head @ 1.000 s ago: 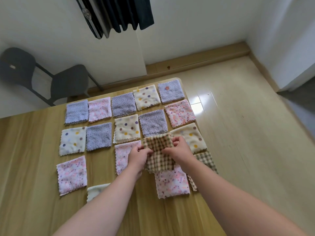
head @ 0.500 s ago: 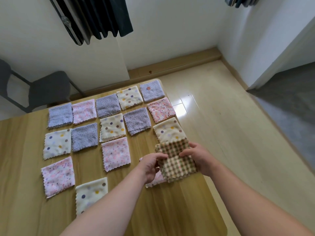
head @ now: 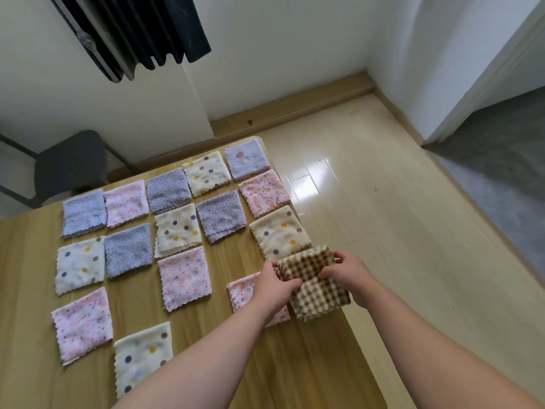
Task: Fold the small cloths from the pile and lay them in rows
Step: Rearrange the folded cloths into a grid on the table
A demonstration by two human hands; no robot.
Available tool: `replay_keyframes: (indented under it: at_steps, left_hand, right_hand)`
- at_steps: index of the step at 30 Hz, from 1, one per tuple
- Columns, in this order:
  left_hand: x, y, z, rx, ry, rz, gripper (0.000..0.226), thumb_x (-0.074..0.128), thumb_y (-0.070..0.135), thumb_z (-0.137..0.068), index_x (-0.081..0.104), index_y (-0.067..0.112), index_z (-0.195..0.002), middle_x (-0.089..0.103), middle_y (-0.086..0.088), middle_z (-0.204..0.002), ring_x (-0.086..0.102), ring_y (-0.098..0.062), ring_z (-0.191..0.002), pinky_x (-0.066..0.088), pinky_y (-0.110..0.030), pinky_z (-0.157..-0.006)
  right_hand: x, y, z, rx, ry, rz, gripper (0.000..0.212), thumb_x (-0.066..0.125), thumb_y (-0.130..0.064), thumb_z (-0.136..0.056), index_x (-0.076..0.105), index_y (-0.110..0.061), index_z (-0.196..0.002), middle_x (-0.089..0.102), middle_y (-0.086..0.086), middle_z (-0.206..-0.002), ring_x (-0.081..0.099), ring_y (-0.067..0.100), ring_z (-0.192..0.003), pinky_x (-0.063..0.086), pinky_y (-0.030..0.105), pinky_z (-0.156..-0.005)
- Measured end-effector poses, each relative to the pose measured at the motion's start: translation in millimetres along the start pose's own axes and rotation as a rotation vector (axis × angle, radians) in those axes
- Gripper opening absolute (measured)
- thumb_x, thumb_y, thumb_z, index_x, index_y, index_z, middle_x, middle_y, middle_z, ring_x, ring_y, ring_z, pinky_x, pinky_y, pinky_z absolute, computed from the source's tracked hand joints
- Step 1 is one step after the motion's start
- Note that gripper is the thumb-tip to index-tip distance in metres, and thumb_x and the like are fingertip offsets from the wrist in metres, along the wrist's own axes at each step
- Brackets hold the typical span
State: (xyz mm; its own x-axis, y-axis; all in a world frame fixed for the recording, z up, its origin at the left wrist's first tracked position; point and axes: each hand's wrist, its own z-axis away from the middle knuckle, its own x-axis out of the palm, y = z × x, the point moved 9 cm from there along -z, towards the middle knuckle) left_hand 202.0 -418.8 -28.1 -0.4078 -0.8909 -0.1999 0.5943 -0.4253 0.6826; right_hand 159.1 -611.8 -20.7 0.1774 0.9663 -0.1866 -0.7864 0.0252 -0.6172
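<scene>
A brown checked cloth (head: 317, 287) is held near the right edge of the wooden table (head: 295, 364). My left hand (head: 274, 286) pinches its left side and my right hand (head: 351, 274) grips its right side. Under my left hand lies a pink floral cloth (head: 241, 293), partly hidden. Just beyond the checked cloth lies a cream dotted cloth (head: 280, 231). Several folded cloths in lilac, pink and cream dots lie in rows across the table, among them a pink one (head: 184, 277) in the middle.
A dark grey chair (head: 67, 166) stands behind the table at the far left. Dark fabric (head: 141, 33) hangs from above against the wall. The table's right edge drops to a pale wood floor (head: 383, 202). A cream dotted cloth (head: 141, 355) lies near my left forearm.
My hands carried the checked cloth from the middle of the grid to the right edge of the table. The view has swung right. The checked cloth now looks folded smaller.
</scene>
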Motion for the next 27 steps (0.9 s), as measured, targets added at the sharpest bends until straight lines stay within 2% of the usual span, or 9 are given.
replay_keyframes:
  at_steps: [4, 8, 13, 15, 18, 20, 23, 25, 27]
  left_hand:
    - [-3, 12, -7, 0.067, 0.097, -0.212, 0.061, 0.08, 0.022, -0.078, 0.046, 0.026, -0.129, 0.064, 0.004, -0.117, 0.064, -0.017, -0.111, 0.052, -0.039, -0.1]
    - [-3, 21, -11, 0.148, 0.143, -0.524, 0.07, 0.072, 0.03, -0.084, 0.039, 0.021, -0.144, 0.047, -0.002, -0.138, 0.05, -0.023, -0.128, 0.044, -0.04, -0.108]
    - [10, 46, -9, 0.432, 0.203, -0.939, 0.073, 0.065, 0.034, -0.089, 0.031, 0.022, -0.152, 0.03, 0.0, -0.154, 0.028, -0.024, -0.145, 0.026, -0.038, -0.119]
    - [22, 56, -3, 0.608, 0.174, -1.05, 0.069, 0.065, 0.027, -0.085, 0.037, 0.021, -0.147, 0.034, -0.005, -0.153, 0.032, -0.027, -0.144, 0.027, -0.041, -0.119]
    - [46, 57, 3, 0.849, 0.084, -1.172, 0.06, 0.07, 0.015, -0.072, 0.054, 0.017, -0.13, 0.049, -0.011, -0.142, 0.05, -0.032, -0.13, 0.042, -0.044, -0.109]
    - [52, 53, 1, 0.813, 0.027, -1.201, 0.053, 0.069, 0.015, -0.078, 0.055, 0.017, -0.129, 0.046, -0.012, -0.149, 0.047, -0.032, -0.136, 0.039, -0.042, -0.112]
    - [50, 45, -10, 0.643, -0.027, -1.183, 0.054, 0.06, 0.023, -0.091, 0.045, 0.019, -0.143, 0.028, -0.006, -0.163, 0.029, -0.026, -0.148, 0.023, -0.038, -0.122]
    - [48, 49, -11, 0.606, -0.035, -1.152, 0.055, 0.056, 0.023, -0.093, 0.042, 0.019, -0.146, 0.027, -0.004, -0.163, 0.028, -0.024, -0.149, 0.023, -0.037, -0.124]
    - [44, 56, -10, 0.579, -0.047, -1.07, 0.055, 0.055, 0.018, -0.091, 0.042, 0.017, -0.144, 0.035, -0.003, -0.158, 0.036, -0.023, -0.143, 0.03, -0.037, -0.12]
  right_hand:
    - [4, 1, -13, -0.01, -0.024, 0.044, 0.043, 0.071, 0.0, -0.083, 0.062, -0.019, -0.12, 0.069, 0.001, -0.107, 0.066, 0.021, -0.097, 0.055, 0.042, -0.089]
    - [9, 4, -24, -0.025, -0.021, 0.149, 0.049, 0.074, -0.009, -0.084, 0.061, -0.021, -0.13, 0.07, 0.0, -0.112, 0.066, 0.022, -0.101, 0.056, 0.044, -0.093]
    - [8, 5, -33, -0.02, -0.024, 0.242, 0.043, 0.075, -0.018, -0.084, 0.063, -0.02, -0.126, 0.071, 0.0, -0.113, 0.066, 0.02, -0.1, 0.056, 0.038, -0.089]
    - [7, 7, -36, -0.015, -0.044, 0.251, 0.035, 0.074, -0.02, -0.084, 0.067, -0.019, -0.119, 0.073, 0.001, -0.109, 0.068, 0.019, -0.097, 0.057, 0.041, -0.09]
    - [5, 9, -37, -0.016, -0.066, 0.268, 0.02, 0.074, -0.02, -0.086, 0.074, -0.016, -0.105, 0.075, 0.002, -0.099, 0.07, 0.019, -0.093, 0.058, 0.043, -0.09]
    - [6, 10, -38, -0.018, -0.081, 0.276, 0.014, 0.074, -0.022, -0.085, 0.075, -0.014, -0.098, 0.076, 0.003, -0.094, 0.072, 0.019, -0.09, 0.059, 0.044, -0.088]
    - [6, 12, -41, 0.0, -0.074, 0.291, 0.025, 0.076, -0.027, -0.082, 0.068, -0.012, -0.099, 0.074, 0.006, -0.096, 0.071, 0.021, -0.09, 0.059, 0.046, -0.087]
    - [5, 13, -42, 0.012, -0.054, 0.292, 0.032, 0.077, -0.03, -0.08, 0.062, -0.012, -0.102, 0.071, 0.008, -0.099, 0.069, 0.023, -0.092, 0.059, 0.046, -0.086]
    - [8, 11, -40, 0.008, -0.066, 0.283, 0.033, 0.074, -0.029, -0.08, 0.06, -0.009, -0.102, 0.07, 0.012, -0.101, 0.069, 0.026, -0.094, 0.058, 0.041, -0.08]
